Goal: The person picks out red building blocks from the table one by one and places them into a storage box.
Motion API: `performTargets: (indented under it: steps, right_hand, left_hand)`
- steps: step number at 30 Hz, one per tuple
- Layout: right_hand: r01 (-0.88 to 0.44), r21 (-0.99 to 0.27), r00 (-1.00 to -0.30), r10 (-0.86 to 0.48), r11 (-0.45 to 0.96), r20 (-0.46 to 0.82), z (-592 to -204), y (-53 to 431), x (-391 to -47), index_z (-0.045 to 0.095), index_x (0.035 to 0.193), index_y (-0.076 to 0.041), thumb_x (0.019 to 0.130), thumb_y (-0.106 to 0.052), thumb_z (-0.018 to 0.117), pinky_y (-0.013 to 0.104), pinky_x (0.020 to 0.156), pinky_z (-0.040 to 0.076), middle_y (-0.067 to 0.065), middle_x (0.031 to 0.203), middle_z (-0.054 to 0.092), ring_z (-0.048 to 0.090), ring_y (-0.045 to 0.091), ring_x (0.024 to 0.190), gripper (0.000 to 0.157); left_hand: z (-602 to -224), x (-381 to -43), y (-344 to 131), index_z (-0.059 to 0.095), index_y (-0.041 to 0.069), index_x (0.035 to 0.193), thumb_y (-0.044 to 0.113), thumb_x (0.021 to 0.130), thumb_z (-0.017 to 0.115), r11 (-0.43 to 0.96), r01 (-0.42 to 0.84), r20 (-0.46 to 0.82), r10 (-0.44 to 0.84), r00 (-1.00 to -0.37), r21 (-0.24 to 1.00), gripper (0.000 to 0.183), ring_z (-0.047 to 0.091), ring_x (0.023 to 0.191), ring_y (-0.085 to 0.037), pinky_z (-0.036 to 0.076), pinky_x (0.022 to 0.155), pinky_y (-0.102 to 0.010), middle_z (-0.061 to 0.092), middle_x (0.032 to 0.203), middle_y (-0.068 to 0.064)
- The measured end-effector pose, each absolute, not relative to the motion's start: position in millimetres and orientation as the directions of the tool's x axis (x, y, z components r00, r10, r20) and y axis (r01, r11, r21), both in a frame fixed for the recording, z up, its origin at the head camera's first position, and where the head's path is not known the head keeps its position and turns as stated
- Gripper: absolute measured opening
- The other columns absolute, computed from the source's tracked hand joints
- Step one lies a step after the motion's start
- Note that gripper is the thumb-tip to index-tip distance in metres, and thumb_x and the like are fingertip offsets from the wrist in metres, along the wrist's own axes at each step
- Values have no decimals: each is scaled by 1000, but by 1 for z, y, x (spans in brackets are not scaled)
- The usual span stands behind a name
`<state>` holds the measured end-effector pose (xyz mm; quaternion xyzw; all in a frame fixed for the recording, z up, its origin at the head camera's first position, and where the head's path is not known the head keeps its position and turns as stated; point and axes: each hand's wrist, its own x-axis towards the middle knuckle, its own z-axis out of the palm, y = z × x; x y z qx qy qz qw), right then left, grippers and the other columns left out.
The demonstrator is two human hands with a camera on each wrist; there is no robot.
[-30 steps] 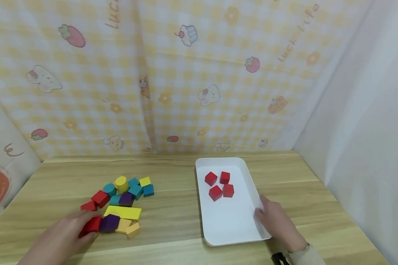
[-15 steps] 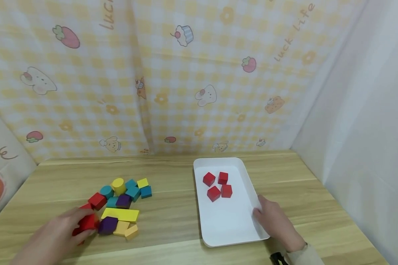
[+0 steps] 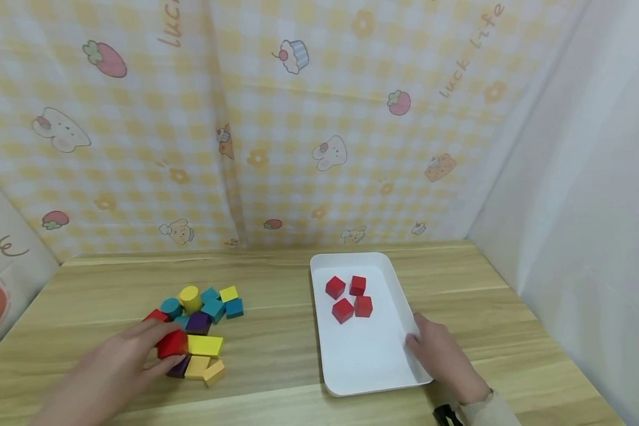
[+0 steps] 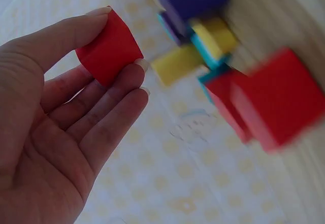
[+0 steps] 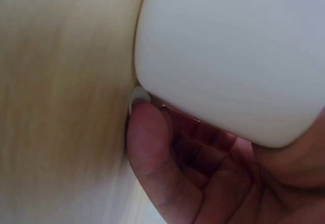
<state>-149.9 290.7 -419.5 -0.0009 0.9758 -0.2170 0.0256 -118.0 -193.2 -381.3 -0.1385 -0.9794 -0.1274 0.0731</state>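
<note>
My left hand (image 3: 103,370) pinches a red block (image 3: 173,344) between thumb and fingertips, over the left group of wooden blocks. In the left wrist view the same red block (image 4: 109,49) shows between the thumb and the nearest fingers. The held block overlaps a long yellow block (image 3: 206,345) and a purple block (image 3: 178,367) in the head view. My right hand (image 3: 444,358) grips the right side of a white tray (image 3: 375,361), its thumb over the rim. Several red cubes (image 3: 343,310) lie in the far part of the tray.
Around the left hand lie a yellow cylinder (image 3: 190,300), a teal cylinder (image 3: 171,307), a second purple block (image 3: 198,323), a blue block (image 3: 234,307) and tan blocks (image 3: 197,367). A patterned cloth (image 3: 277,118) hangs behind the wooden table (image 3: 277,331).
The left hand has taken hold of a red block at the group's near left and moved it rightward, over the purple and long yellow blocks. The right hand stays on the tray.
</note>
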Motion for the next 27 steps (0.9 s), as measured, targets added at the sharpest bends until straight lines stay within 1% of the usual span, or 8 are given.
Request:
performTargets:
  steps: [2, 5, 8, 10, 12, 17, 22, 27]
  right_hand:
    - [14, -426, -998, -10, 905, -55, -419, 291, -150, 58, 113, 5, 92, -7, 60, 38, 66, 55, 18, 90, 69, 63, 22, 77, 24]
    - [15, -426, -998, -10, 905, -56, -418, 291, -150, 58, 113, 5, 92, -6, 60, 38, 65, 56, 19, 91, 70, 64, 22, 78, 23]
    - [10, -426, -999, -13, 904, -50, -419, 291, -150, 58, 112, 5, 92, -6, 60, 38, 65, 55, 19, 89, 70, 65, 23, 77, 23]
    - [9, -429, -999, -13, 903, -47, -419, 291, -149, 58, 113, 5, 92, -6, 60, 38, 65, 55, 19, 90, 70, 65, 23, 77, 24]
    - [10, -430, -999, -12, 903, -49, -419, 291, -149, 58, 114, 6, 92, -7, 60, 38, 65, 56, 20, 90, 70, 65, 23, 78, 25]
    - [19, -430, -998, -6, 903, -56, -418, 290, -149, 57, 116, 6, 92, -7, 60, 38, 65, 56, 22, 92, 70, 66, 23, 78, 27]
    - [24, -439, -998, -1, 898, -57, -418, 290, -149, 57, 118, 7, 92, -6, 59, 38, 66, 56, 23, 95, 70, 65, 23, 79, 29]
    - [36, -425, -998, 10, 905, -65, -419, 289, -149, 56, 121, 8, 92, -7, 59, 39, 67, 56, 25, 98, 70, 67, 25, 81, 33]
  left_hand:
    - [-377, -120, -182, 75, 15, 104, 34, 71, 91, 920, 324, 215, 278, -936, 219, 42, 63, 79, -8, 61, 67, -34, 72, 97, 2]
    - [-371, -123, -164, 74, 20, 102, 36, 73, 90, 897, 376, 248, 319, -915, 231, 37, 58, 76, -4, 58, 64, -24, 68, 93, 9]
    - [-366, -127, -145, 73, 21, 107, 37, 76, 88, 877, 414, 246, 356, -901, 246, 38, 64, 83, -5, 59, 69, -24, 69, 98, 10]
    - [-362, -130, -133, 73, 21, 109, 38, 77, 87, 865, 439, 238, 385, -891, 244, 39, 67, 87, -7, 59, 73, -26, 71, 102, 9]
    - [-359, -134, -121, 73, 17, 114, 36, 78, 86, 844, 480, 253, 423, -870, 239, 43, 69, 90, -9, 60, 75, -27, 72, 106, 7]
    - [-352, -146, -86, 76, 14, 111, 32, 79, 86, 785, 570, 311, 494, -812, 243, 37, 63, 78, -4, 56, 69, -18, 71, 97, 6]
    - [-346, -164, -52, 77, 13, 109, 31, 80, 86, 754, 556, 288, 479, -829, 349, 35, 54, 72, -5, 49, 64, -15, 67, 91, 5]
    - [-352, -187, -22, 76, 10, 111, 27, 82, 86, 723, 533, 228, 484, -845, 440, 36, 54, 75, -8, 50, 67, -18, 66, 89, 3]
